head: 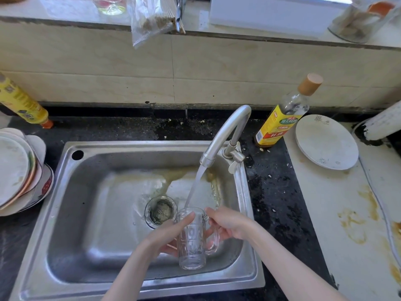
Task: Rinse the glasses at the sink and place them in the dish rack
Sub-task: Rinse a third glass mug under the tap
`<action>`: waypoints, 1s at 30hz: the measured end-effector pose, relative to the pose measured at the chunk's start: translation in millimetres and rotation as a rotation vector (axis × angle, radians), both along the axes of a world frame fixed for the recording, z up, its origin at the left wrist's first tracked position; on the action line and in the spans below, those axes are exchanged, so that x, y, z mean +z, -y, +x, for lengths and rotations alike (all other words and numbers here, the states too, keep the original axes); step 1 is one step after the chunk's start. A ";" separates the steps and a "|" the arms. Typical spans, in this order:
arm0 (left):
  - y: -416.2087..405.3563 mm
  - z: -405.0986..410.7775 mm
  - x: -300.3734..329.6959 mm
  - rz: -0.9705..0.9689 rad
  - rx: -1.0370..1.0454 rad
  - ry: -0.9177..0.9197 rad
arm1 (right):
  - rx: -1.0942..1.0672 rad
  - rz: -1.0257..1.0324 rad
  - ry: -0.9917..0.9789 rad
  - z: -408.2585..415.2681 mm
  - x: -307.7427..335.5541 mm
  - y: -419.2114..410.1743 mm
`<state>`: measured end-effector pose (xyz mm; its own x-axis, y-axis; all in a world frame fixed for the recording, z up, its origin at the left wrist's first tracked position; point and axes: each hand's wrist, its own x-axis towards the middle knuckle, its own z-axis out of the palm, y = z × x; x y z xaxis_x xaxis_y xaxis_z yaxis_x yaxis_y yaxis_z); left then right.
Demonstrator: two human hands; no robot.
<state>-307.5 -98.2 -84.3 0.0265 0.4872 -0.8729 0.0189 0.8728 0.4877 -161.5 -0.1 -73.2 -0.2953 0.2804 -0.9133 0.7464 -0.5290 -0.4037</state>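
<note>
Mug point(192, 240) upright under faucet point(225, 135) stream, both hands holding

Bright daylight (edges bowed, soft)

Cooking wine bottle point(280, 122), right of the faucet, is showing a yellow label with a red band reading "料酒"; the green badge above and the yellow bottle's point(21, 103) print are staying illegible.

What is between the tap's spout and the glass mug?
Head view: only the stream of water, running from the spout into the glass mug.
</note>
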 end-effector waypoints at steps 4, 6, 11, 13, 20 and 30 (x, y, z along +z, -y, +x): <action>5.9 -0.2 -0.3 0.171 0.154 -0.029 | 0.009 0.073 -0.062 0.9 -6.7 4.4; 4.9 -1.2 -0.7 0.329 0.217 -0.085 | -0.035 0.120 -0.143 1.3 -7.2 5.2; -8.6 -6.3 3.9 0.569 0.258 -0.146 | -0.211 0.180 -0.283 -4.4 2.0 2.2; -12.5 -9.8 4.8 0.638 0.255 -0.154 | -0.234 0.203 -0.330 -5.7 3.9 0.3; -15.2 -10.3 3.2 0.717 0.300 -0.125 | -0.286 0.239 -0.445 -7.8 1.7 -1.6; -13.4 -8.0 -2.8 0.800 0.249 -0.179 | -0.235 0.318 -0.389 -2.1 2.2 0.7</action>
<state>-315.5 -84.9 -87.1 -0.2685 0.9316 -0.2452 0.0075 0.2565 0.9665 -163.5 -0.8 -71.0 -0.4903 0.6236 -0.6089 0.3865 -0.4706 -0.7932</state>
